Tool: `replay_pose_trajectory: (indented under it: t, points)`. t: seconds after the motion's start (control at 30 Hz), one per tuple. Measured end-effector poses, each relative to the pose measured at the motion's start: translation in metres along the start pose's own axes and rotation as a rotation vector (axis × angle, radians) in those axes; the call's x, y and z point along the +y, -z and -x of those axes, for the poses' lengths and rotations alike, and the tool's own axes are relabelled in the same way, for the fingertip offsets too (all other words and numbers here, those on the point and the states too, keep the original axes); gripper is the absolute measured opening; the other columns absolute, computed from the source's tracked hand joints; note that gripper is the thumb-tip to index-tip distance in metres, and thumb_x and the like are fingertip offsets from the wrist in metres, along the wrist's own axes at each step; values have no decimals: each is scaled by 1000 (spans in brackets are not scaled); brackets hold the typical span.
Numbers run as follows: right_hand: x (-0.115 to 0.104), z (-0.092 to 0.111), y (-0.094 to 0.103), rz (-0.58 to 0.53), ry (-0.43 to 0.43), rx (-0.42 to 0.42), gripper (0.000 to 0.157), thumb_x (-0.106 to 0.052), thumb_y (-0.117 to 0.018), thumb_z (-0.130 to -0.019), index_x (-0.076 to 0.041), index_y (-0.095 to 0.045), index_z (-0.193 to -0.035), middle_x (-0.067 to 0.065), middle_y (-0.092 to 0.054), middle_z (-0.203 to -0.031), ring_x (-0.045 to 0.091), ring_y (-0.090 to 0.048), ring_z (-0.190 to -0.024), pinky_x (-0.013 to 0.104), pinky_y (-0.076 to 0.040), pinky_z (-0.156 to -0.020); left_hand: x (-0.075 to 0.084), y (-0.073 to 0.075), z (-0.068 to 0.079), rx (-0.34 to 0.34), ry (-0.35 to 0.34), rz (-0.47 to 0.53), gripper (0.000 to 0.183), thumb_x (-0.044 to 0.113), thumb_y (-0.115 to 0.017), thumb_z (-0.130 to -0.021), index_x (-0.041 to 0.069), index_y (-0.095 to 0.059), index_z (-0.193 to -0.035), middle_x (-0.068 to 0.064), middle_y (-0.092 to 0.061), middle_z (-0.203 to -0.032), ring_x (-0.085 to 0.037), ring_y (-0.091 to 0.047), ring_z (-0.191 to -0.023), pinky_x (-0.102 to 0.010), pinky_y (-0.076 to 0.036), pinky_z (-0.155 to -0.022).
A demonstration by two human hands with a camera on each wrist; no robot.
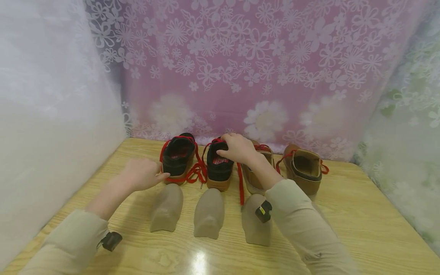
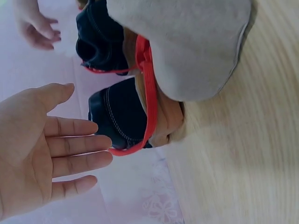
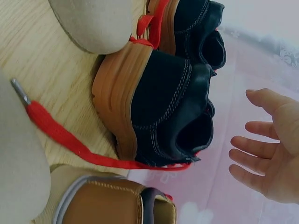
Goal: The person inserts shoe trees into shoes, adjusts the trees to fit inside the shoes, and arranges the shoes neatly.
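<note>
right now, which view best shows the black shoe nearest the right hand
The right wrist view: the black shoe is large, clear of the right hand. In the head view that hand partly covers it; the left wrist view shows it smaller, partly behind a beige shoe insert.

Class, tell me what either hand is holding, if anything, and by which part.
Nothing is held: the left hand and the right hand are both empty.

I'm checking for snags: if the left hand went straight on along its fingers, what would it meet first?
The left hand would probably meet the leftmost black shoe first, or the red lace passing behind its heel; the gap is hard to judge.
</note>
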State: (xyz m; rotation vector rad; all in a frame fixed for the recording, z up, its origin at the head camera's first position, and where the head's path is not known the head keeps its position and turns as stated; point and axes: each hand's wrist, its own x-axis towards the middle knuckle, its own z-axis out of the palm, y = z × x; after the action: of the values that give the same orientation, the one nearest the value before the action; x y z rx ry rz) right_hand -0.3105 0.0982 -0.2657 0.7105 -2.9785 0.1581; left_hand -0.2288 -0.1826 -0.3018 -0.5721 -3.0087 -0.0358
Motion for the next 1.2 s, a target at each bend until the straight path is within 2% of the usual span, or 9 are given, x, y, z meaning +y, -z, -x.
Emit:
replay_pose_trajectory:
  t: [0.2, 0.3, 0.4, 0.5, 0.63, 0.8, 1.03, 1.2]
  points:
    - [-10, -6, -6, 13, 14, -32, 56, -43, -61, -87, -10, -50, -132, 12, -50, -131, 29, -49, -117, 45, -43, -89, 8, -6, 9, 74, -79, -21, 31, 38, -59, -87, 15, -53, -68, 6, -48, -62, -12, -49, -54, -31, -37, -46]
    - [-15, -8, -9, 16, 26, -37, 57, -44, -61, -86, -11, -50, -131, 11, -50, -130, 29, -48, -116, 45, -43, -89, 11, -8, 14, 80, -121, -41, 31, 40, -60, -87, 14, -55, -71, 5, -49, -62, -13, -49, -53, -31, -37, -45]
    - [-21, -10, -13, 15, 45, -41, 58, -45, -61, -86, -11, -50, -132, 10, -50, -130, 29, -47, -117, 45, -43, -89, 13, -11, 16, 55, -144, -41, 32, 44, -60, -86, 12, -58, -79, 3, -54, -68, -17, -54, -57, -35, -42, -50]
    - [-26, -12, -15, 20, 63, -45, 57, -46, -60, -87, -11, -50, -131, 10, -49, -131, 28, -47, -117, 44, -41, -91, 15, -12, 19, 18, -154, -26, 36, 46, -60, -85, 11, -62, -88, 0, -59, -76, -23, -59, -68, -40, -47, -61]
    - [-32, -13, -18, 28, 93, -55, 56, -46, -60, -87, -12, -51, -130, 9, -49, -132, 28, -45, -119, 44, -39, -94, 17, -13, 20, -50, -158, 6, 43, 48, -62, -82, 9, -63, -100, -3, -61, -90, -27, -61, -80, -44, -47, -71]
    - [-36, -15, -22, 44, 125, -80, 56, -47, -59, -87, -14, -50, -131, 8, -48, -131, 28, -43, -120, 43, -38, -94, 21, -17, 21, -87, -181, 28, 55, 52, -63, -80, 7, -61, -111, -7, -60, -105, -29, -60, -91, -44, -47, -78]
    - [-42, -18, -27, 71, 154, -92, 61, -48, -58, -87, -14, -46, -136, 9, -47, -132, 28, -42, -121, 43, -37, -96, 25, -25, 22, -68, -209, 51, 56, 52, -68, -75, 5, -59, -103, -4, -55, -97, -24, -58, -81, -41, -48, -69]
    - [-47, -19, -27, 77, 155, -99, 62, -48, -58, -87, -13, -46, -136, 9, -47, -133, 28, -42, -122, 42, -37, -96, 27, -29, 25, -105, -212, 91, 69, 54, -72, -69, 4, -55, -112, -5, -52, -101, -22, -56, -81, -41, -47, -72]
